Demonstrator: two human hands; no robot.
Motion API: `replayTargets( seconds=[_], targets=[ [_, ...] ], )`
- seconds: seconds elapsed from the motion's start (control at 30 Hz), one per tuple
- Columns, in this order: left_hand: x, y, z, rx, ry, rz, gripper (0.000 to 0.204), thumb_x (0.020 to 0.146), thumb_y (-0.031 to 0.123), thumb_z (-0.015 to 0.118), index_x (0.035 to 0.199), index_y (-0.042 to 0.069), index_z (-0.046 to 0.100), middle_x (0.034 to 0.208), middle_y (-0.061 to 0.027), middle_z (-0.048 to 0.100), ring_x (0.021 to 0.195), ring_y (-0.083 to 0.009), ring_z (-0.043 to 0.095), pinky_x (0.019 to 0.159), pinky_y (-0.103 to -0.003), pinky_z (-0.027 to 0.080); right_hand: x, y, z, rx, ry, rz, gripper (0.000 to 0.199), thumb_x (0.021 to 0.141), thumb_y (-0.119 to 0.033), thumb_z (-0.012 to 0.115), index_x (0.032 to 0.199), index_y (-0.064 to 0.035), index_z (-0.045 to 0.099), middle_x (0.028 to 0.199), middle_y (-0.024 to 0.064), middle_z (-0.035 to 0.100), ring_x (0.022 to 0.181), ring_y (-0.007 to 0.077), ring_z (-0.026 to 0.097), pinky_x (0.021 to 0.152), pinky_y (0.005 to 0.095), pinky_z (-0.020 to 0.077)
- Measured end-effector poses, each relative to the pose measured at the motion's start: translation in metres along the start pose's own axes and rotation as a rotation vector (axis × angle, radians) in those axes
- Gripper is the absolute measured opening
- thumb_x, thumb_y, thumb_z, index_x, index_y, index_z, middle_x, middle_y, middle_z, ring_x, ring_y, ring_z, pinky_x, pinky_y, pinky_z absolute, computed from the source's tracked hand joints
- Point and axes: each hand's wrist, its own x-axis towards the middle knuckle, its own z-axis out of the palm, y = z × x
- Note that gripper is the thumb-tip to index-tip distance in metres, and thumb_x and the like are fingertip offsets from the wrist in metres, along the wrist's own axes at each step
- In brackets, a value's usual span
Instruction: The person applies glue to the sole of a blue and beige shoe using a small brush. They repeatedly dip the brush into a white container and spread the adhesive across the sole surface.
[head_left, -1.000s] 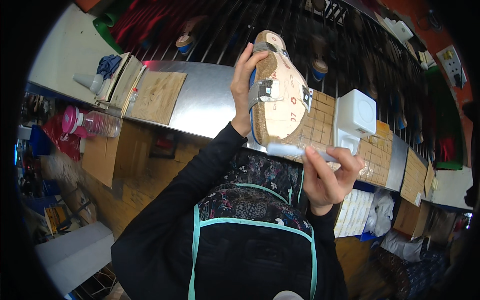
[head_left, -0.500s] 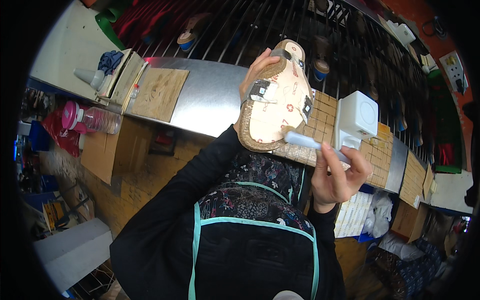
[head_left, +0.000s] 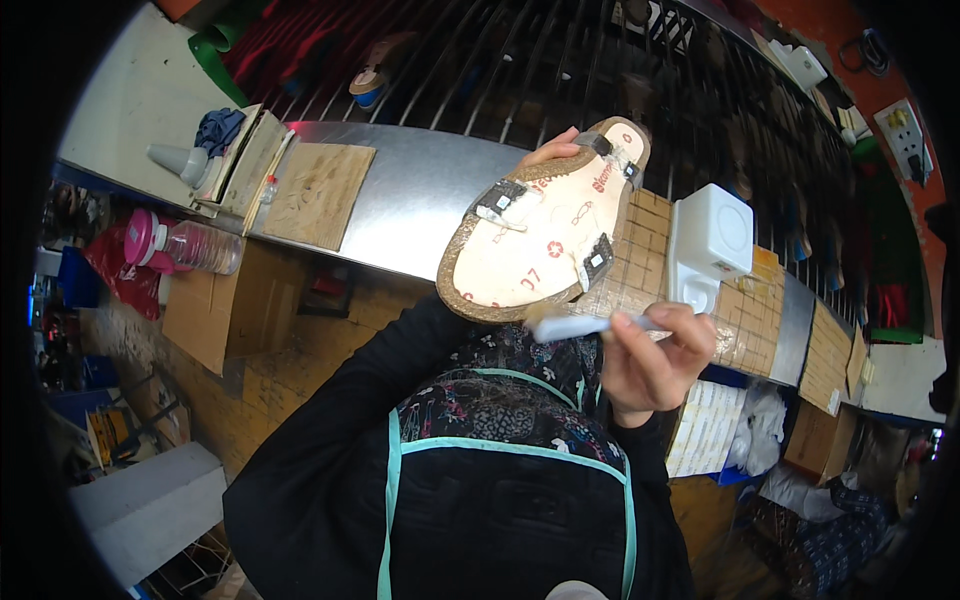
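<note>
A sandal sole [head_left: 560,225], with a cream underside, red printing and a rough brown rim, is tilted with its bottom toward me. Dark strap ends are folded onto its sides. My left hand [head_left: 555,148] is closed around it from behind; only some fingers show past the far left edge. Pinched in the fingers of my right hand [head_left: 650,365] is a small brush [head_left: 578,327] with a pale handle. Its blurred bristle end is close to the sole's near rim, and I cannot tell whether they touch.
Right of the sole, a white plastic container [head_left: 715,235] stands on the brown gridded bench covering [head_left: 645,235]. A wooden board [head_left: 317,195] lies on the metal bench [head_left: 415,180] at left. Beyond is a rack of dark bars [head_left: 470,95] carrying a shoe [head_left: 368,88]. A pink-lidded bottle [head_left: 195,243] is far left.
The sole has come lower and turned, its near end swinging left. My right hand and the brush have moved left and slightly down, along the near rim. Shoes on the rack have shifted.
</note>
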Motion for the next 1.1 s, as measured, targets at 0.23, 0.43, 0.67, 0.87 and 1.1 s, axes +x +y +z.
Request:
replayTargets(
  seconds=[0.23,0.43,0.67,0.87,1.1],
  targets=[
    [-0.008,-0.005,0.003,0.114,-0.042,0.067,0.089,0.066,0.009,0.087,0.138,0.011,0.036,0.152,-0.0172,0.025,0.137,-0.0286,0.037,0.11,-0.038,0.042,-0.004,0.003,0.002,0.041,0.016,-0.006,0.038,0.067,-0.014,0.084,0.102,-0.0238,0.074,0.099,0.0017,0.048,0.07,0.0151,0.054,0.091,0.0342,0.0282],
    [-0.006,0.002,0.01,0.006,-0.034,-0.036,0.094,0.061,0.007,0.09,0.138,0.011,0.036,0.15,-0.0173,0.028,0.138,-0.029,0.035,0.112,-0.041,0.039,-0.011,0.006,0.004,0.046,0.023,0.062,0.031,0.069,-0.011,0.082,0.098,-0.0192,0.075,0.1,0.0027,0.049,0.072,0.0159,0.054,0.08,0.0326,0.0311],
    [-0.012,0.056,0.001,-0.359,0.192,-0.414,0.101,0.07,0.039,0.084,0.148,0.011,0.025,0.148,-0.016,0.033,0.136,-0.0314,0.037,0.112,-0.048,0.037,-0.054,0.039,-0.048,-0.046,0.176,0.652,0.017,0.08,-0.001,0.074,0.096,-0.0024,0.073,0.096,0.0073,0.055,0.085,0.0159,0.055,0.068,0.0269,0.0469],
    [-0.027,0.044,-0.015,-0.41,0.428,-0.006,0.099,0.075,0.075,0.056,0.149,0.017,0.027,0.146,-0.0139,0.04,0.132,-0.0308,0.042,0.111,-0.053,0.036,-0.1,0.096,-0.097,-0.649,-0.071,0.879,0.01,0.084,-0.012,0.072,0.093,-0.0071,0.074,0.082,0.0052,0.063,0.059,0.0132,0.056,0.068,0.0308,0.0425],
    [-0.047,0.023,-0.038,-0.733,0.165,-0.376,0.121,0.066,0.093,0.046,0.139,-0.003,0.037,0.091,-0.0161,0.059,0.082,-0.0266,0.062,0.081,-0.046,0.05,-0.114,0.121,-0.088,-0.894,-0.217,0.526,0.011,0.079,-0.015,0.073,0.09,-0.0172,0.074,0.079,-0.0015,0.056,0.071,0.0164,0.054,0.071,0.0352,0.0281]
  ],
)
